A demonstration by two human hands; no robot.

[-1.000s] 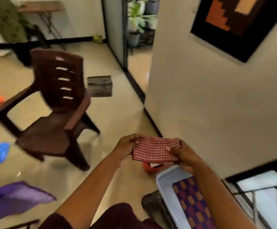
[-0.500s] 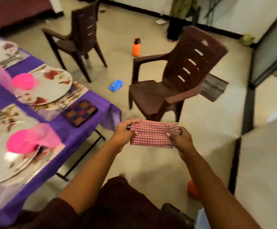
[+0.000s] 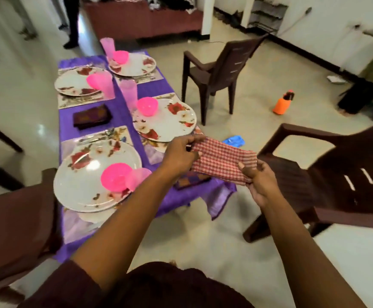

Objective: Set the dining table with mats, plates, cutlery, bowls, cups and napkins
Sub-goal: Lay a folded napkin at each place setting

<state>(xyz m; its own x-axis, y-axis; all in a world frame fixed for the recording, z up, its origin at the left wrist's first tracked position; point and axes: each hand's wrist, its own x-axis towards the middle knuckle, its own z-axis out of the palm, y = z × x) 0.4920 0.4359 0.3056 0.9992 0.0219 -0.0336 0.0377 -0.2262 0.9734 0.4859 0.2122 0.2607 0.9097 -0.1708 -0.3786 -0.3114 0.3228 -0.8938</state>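
Step in hand: The napkin stage is judged to be under way. A folded red-and-white checked cloth napkin [image 3: 222, 162] is held in the air over the near right corner of the purple-clothed worktop [image 3: 123, 112].
Left hand: The left hand [image 3: 180, 155] is seen pinching the far end of the checked napkin between thumb and fingers.
Right hand: The right hand [image 3: 258, 182] is seen grasping the near end, thumb on top and fingers curled beneath.
Napkin condition: The cloth is folded into a flat oblong, held taut between the two hands and tilted, its far end higher. No loose corners are visible.
Napkin position: It is held above the worktop, not touching it, just right of the nearest-right flowered white plate [image 3: 164, 120].
Napkins already placed: A dark patterned folded napkin [image 3: 92, 116] lies between the two left plates. Another dark patterned napkin [image 3: 192, 181] lies at the worktop's near right corner, partly hidden under the held cloth.
Settings: Four flowered plates on mats are seen, each with a pink plastic bowl [image 3: 147, 106] and a pink or lilac tumbler. Cutlery is faintly visible beside some plates; details are blurred.
Next move, judged: A setting without a napkin must be chosen, and the cloth lowered flat onto a bare stretch of the worktop beside a plate, clear of the tumblers.
Risk, judged: A tumbler could be knocked over by a forearm crossing the worktop.
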